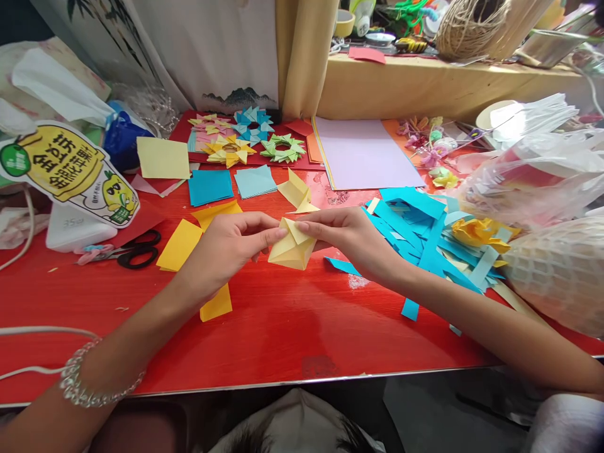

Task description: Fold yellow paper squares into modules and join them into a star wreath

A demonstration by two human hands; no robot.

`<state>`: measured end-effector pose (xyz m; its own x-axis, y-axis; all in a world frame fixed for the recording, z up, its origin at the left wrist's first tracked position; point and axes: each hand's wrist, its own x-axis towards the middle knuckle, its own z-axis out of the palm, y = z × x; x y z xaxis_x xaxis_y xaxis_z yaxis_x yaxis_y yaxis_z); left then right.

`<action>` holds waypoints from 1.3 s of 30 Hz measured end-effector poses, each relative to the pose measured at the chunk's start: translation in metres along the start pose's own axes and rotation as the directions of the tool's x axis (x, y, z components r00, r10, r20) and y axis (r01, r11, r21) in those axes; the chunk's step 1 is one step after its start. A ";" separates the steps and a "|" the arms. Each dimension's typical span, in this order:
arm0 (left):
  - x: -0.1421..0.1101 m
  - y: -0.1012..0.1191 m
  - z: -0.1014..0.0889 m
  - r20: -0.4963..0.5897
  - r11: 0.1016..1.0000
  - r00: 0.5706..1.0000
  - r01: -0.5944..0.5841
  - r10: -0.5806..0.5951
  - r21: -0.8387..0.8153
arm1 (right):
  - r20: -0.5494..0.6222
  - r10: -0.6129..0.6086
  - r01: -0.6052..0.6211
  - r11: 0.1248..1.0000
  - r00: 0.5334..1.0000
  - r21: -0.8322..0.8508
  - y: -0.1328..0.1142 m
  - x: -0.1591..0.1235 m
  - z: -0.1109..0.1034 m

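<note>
A pale yellow folded paper piece [291,246] is held just above the red table [283,327] between both hands. My left hand [226,248] pinches its left side with thumb and fingers closed. My right hand [352,236] pinches its top right corner. Another folded pale yellow piece [296,192] lies just behind. Darker yellow paper squares [180,244] lie under and left of my left hand.
Black scissors [136,250] lie at the left. Blue paper strips [425,233] pile up on the right beside plastic bags [533,176]. Folded paper stars [245,135], blue squares [211,187] and a lilac sheet [363,154] sit at the back.
</note>
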<state>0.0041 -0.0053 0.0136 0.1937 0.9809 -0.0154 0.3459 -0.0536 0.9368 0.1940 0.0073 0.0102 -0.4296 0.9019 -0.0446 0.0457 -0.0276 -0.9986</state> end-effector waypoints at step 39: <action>0.002 -0.005 0.013 -0.162 0.953 0.987 -0.038 -0.012 -0.301 | 0.096 -0.115 0.090 0.969 0.989 0.231 0.008 0.009 -0.006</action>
<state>0.0144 -0.0050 0.0044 0.0376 0.9988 0.0299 0.0458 -0.0316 0.9985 0.1961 0.0180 0.0025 -0.5168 0.8535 0.0675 -0.2024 -0.0452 -0.9783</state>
